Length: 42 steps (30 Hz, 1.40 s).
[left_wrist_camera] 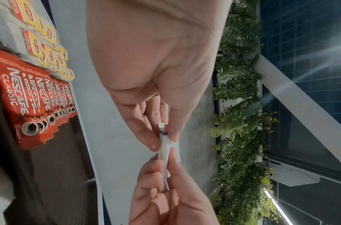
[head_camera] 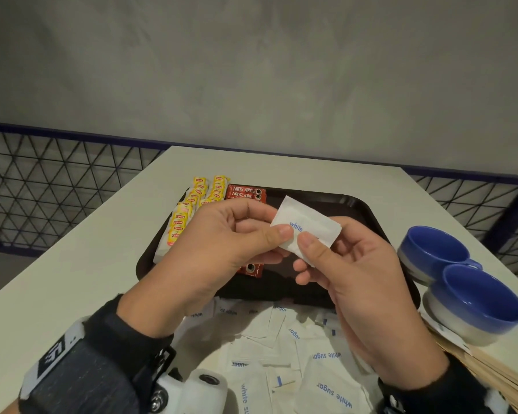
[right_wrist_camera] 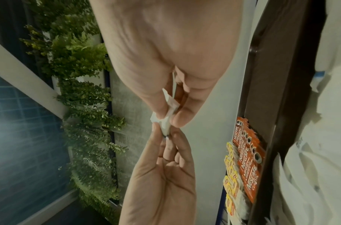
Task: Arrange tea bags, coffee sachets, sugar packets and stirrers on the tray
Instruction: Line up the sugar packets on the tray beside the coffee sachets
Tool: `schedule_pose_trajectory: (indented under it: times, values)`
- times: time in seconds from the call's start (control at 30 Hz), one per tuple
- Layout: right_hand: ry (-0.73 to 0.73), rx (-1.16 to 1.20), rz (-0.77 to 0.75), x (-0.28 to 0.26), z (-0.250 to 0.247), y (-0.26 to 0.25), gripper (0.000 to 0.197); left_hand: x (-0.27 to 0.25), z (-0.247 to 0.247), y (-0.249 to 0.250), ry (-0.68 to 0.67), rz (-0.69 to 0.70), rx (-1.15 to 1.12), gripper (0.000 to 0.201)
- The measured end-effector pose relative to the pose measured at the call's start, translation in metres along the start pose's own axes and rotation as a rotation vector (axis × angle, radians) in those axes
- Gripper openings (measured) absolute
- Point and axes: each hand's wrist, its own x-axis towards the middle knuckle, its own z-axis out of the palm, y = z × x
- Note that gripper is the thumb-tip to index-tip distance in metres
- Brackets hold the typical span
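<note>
Both hands hold one white sugar packet [head_camera: 310,219] above the dark brown tray [head_camera: 358,202]. My left hand [head_camera: 277,225] pinches its left edge between thumb and fingers. My right hand [head_camera: 308,249] pinches its lower right part. The left wrist view shows the packet [left_wrist_camera: 164,153] edge-on between the two hands. Yellow tea bags [head_camera: 192,206] lie in rows at the tray's far left. Red coffee sachets [head_camera: 245,192] lie in a row beside them, partly hidden by my left hand. Loose sugar packets [head_camera: 299,354] cover the table in front of the tray. Wooden stirrers [head_camera: 491,377] lie at the front right.
Two blue cups [head_camera: 434,252] [head_camera: 477,300] stand on the white table [head_camera: 72,264] right of the tray, close to my right wrist. A wire mesh railing [head_camera: 57,174] runs behind the table, with a grey wall beyond it.
</note>
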Motion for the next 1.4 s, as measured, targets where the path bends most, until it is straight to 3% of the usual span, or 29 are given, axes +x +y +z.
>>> schedule_pose_trajectory:
  times: [0.13,0.3,0.37,0.5,0.6,0.77,1.0,1.4]
  values:
    - [-0.038,-0.162,0.032,-0.001,-0.002,-0.012,0.018,0.000,-0.002,0.002,0.014,-0.001,0.074,0.029]
    - [-0.282,-0.627,0.097,0.024,-0.002,-0.041,0.012,0.003,-0.013,0.003,0.005,-0.054,0.117,0.013]
    - [-0.348,-0.780,0.084,0.050,0.001,-0.051,0.007,0.006,-0.021,0.006,0.084,-0.020,0.121,0.010]
    - [-0.306,-1.043,0.128,0.139,0.000,-0.052,0.009,0.011,-0.042,0.018,0.272,0.060,-0.015,0.023]
    - [-0.294,-1.187,0.222,0.203,-0.004,-0.024,0.013,0.011,-0.057,0.021,0.355,0.092,-0.130,0.002]
    - [-0.308,-1.333,0.300,0.260,-0.003,0.027,0.012,0.013,-0.070,0.017,0.413,0.120,-0.262,0.007]
    - [-0.317,-1.482,0.282,0.273,0.011,0.046,0.017,0.018,-0.075,0.011,0.438,0.136,-0.264,0.026]
    - [-0.301,-1.650,0.165,0.270,0.016,0.059,0.054,0.020,-0.071,0.007,0.433,0.138,-0.254,0.020]
